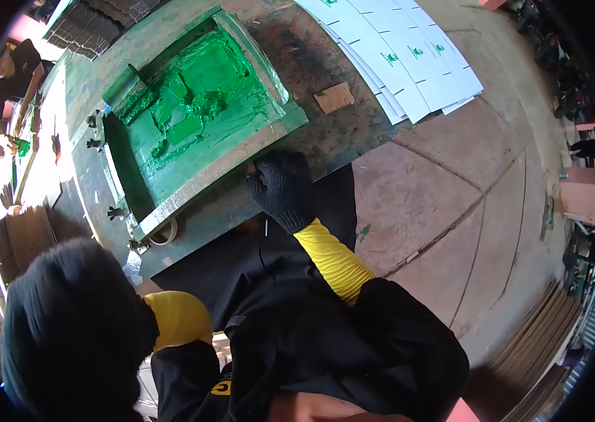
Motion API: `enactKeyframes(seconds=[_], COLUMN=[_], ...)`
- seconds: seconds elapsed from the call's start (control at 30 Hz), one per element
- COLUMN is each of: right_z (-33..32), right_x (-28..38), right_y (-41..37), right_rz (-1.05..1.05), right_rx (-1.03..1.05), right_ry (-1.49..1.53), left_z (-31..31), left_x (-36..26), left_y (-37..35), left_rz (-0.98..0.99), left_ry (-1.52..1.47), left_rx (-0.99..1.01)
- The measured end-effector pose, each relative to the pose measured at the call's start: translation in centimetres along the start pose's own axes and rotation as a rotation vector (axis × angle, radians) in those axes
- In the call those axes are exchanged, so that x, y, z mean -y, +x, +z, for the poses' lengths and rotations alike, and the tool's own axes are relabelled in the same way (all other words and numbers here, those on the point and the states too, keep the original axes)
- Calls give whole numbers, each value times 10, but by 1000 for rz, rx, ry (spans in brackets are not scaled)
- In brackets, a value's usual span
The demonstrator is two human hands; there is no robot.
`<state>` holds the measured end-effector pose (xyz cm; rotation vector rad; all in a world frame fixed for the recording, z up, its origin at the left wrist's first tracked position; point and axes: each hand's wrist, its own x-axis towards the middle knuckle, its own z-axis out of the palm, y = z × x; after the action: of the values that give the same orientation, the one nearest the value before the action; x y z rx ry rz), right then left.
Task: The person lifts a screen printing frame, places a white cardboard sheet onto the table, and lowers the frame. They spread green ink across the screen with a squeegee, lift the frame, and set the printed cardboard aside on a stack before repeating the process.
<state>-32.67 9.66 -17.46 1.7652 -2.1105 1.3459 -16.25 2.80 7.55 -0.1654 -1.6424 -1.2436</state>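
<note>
A wooden screen-printing frame (223, 169) with thick green ink (202, 105) smeared over its mesh lies on the worktable. My right hand (280, 186), in a black knit glove below a yellow sleeve, has its fingers curled at the frame's near edge. Close to the camera at lower left, my left hand (76, 330) is raised in a dark glove; its fingers cannot be made out. A green-coated squeegee (125, 91) appears to rest at the frame's far left end. Clamps (116, 211) line the frame's left side.
White sheets with green prints (410, 60) lie overlapped at the table's right end. A small brown cardboard piece (334, 98) sits beside the frame, and a tape roll (165, 232) partly under it. Cardboard stacks (90, 32) stand behind. Another person (19, 84) works at far left.
</note>
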Motion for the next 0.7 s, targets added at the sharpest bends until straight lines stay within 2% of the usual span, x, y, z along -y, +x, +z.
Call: enactKeyframes(seconds=[0.23, 0.37, 0.43, 0.47, 0.53, 0.57, 0.67, 0.7], right_z=[6, -3, 17, 27, 25, 25, 6, 5], right_x=[-2, 5, -11, -11, -27, -23, -4, -3], right_y=[-3, 3, -14, -18, -19, -12, -2, -3], right_rz=[-2, 4, -22, 131, 27, -23, -119, -77], right_rx=[-46, -36, -29, 1, 71, -83, 17, 47], right_ry=[-56, -47, -30, 190, -9, 32, -23, -39], left_z=[-3, -13, -34, -45, -60, -60, -66, -72], left_x=[3, -7, -40, -64, -117, -141, -184, -189], left_y=[-1, -20, -40, -51, -76, -84, -109, -116], left_rz=[-92, -136, -128, -123, -116, -116, -126, -134], left_ry=[-35, 40, 224, 340, 581, 680, 819, 826], left_rx=[-40, -146, -252, -313, -425, -478, -602, -634])
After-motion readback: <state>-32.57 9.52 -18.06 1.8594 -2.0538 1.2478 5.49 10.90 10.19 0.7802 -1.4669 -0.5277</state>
